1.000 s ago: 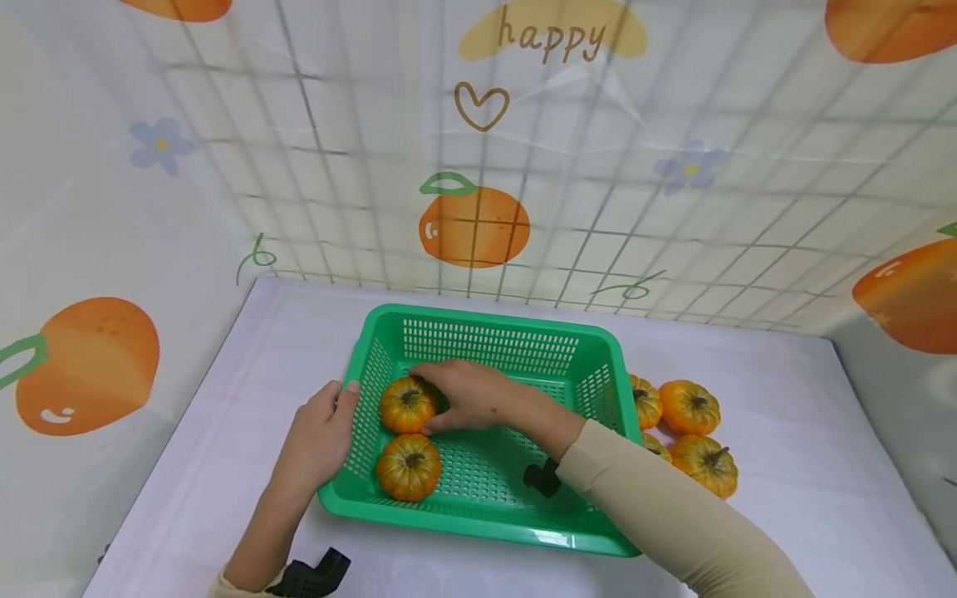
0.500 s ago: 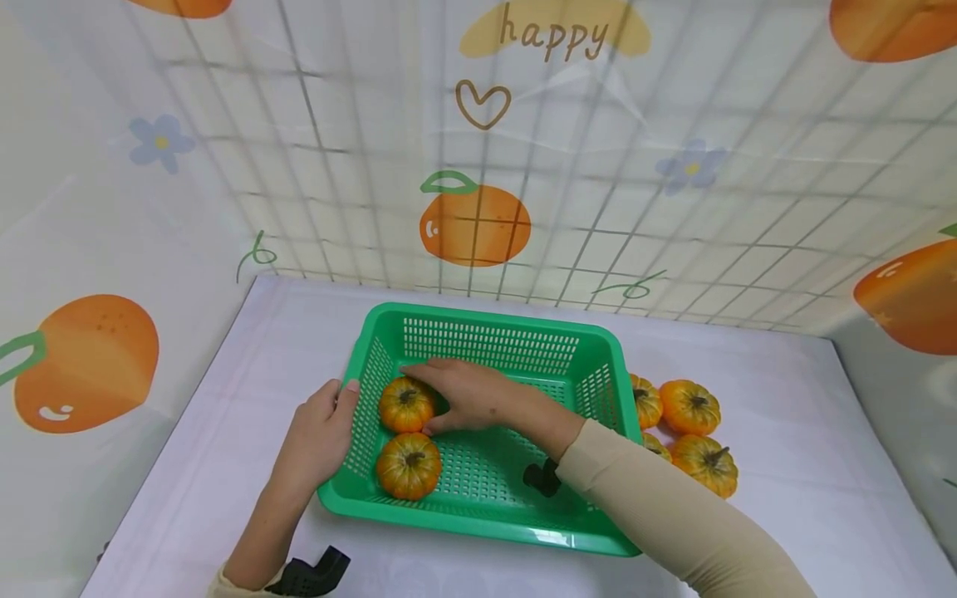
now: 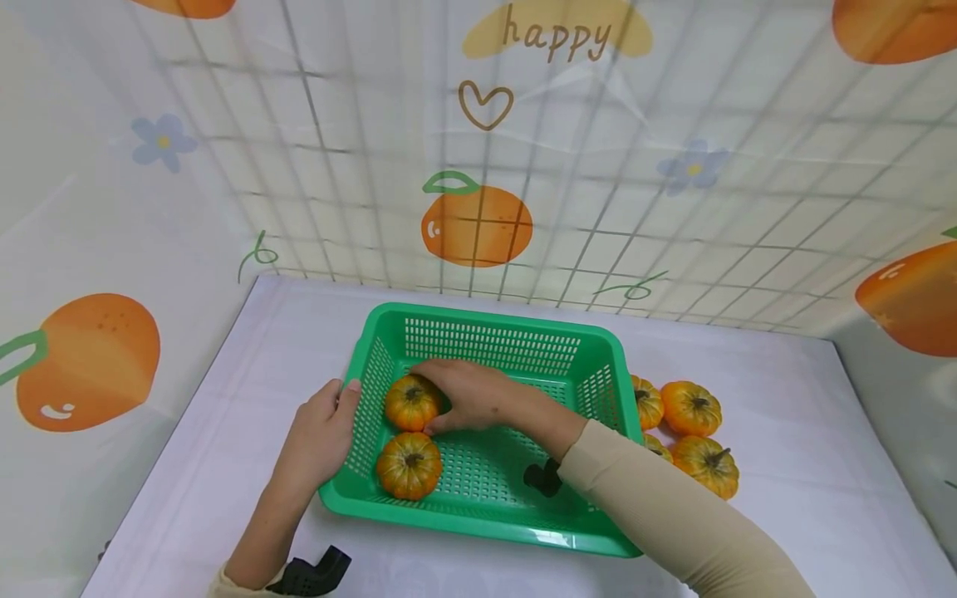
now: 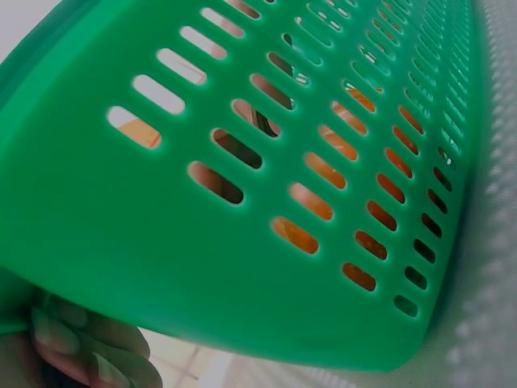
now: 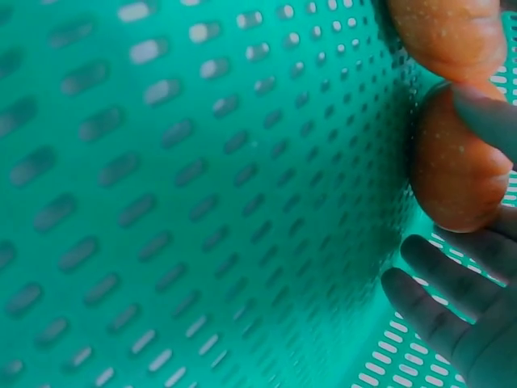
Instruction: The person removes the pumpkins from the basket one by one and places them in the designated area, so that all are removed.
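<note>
My left hand [image 3: 317, 432] grips the left rim of a green plastic basket [image 3: 478, 531], thumb on top; in the left wrist view its curled fingers [image 4: 113, 347] show below the rim. Inside the basket my right hand [image 3: 474, 399] holds a small orange pumpkin [image 3: 411, 402] in the back left corner. The right wrist view shows the thumb on one side of this pumpkin [image 5: 456, 162] and fingers at the other, two of them spread off it. A second small pumpkin [image 3: 409, 467] sits right in front of the first, touching it. Both stand stem up on the basket floor.
Several more small pumpkins [image 3: 691, 408] lie on the white tabletop [image 3: 807, 415] just right of the basket, partly hidden by its wall and the right sleeve. A printed sheet with wire grid behind it [image 3: 598, 166] rises at the back. Black wrist devices [image 3: 314, 573] sit on both arms.
The held pumpkin has shifted slightly to the right, closer into the right hand's grip, after a small shift left. The left hand and basket stay in place.
</note>
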`<state>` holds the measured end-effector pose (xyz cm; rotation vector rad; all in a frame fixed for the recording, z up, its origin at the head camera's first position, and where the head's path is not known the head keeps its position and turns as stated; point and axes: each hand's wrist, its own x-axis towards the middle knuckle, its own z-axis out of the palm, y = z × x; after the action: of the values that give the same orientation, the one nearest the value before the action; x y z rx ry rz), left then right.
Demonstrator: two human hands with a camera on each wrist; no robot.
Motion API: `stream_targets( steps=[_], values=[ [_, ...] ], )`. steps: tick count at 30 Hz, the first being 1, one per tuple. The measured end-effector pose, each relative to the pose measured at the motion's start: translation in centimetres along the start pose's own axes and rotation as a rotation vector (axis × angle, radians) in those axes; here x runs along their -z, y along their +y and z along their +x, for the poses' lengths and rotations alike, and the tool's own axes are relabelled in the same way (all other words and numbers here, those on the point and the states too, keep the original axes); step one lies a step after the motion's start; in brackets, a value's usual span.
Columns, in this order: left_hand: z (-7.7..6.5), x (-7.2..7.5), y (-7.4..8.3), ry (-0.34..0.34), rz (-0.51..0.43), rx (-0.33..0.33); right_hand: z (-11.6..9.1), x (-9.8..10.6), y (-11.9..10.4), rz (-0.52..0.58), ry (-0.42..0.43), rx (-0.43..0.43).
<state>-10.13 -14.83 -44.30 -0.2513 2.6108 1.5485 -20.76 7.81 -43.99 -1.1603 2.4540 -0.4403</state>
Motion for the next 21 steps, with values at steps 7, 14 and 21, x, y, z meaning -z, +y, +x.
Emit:
stream_targets(
  steps=[7, 14, 21],
  values=[
    [0.1, 0.01, -0.1, 0.001, 0.0, -0.003, -0.04, 0.2, -0.01, -0.001, 0.003, -0.001],
    [0.16, 0.02, -0.12, 0.003, 0.012, -0.012, -0.17, 0.4, -0.07, -0.002, 0.0, -0.01],
    [0.15, 0.02, -0.07, 0.004, 0.013, -0.013, -0.14, 0.38, -0.03, -0.018, -0.003, -0.04]
  ],
)
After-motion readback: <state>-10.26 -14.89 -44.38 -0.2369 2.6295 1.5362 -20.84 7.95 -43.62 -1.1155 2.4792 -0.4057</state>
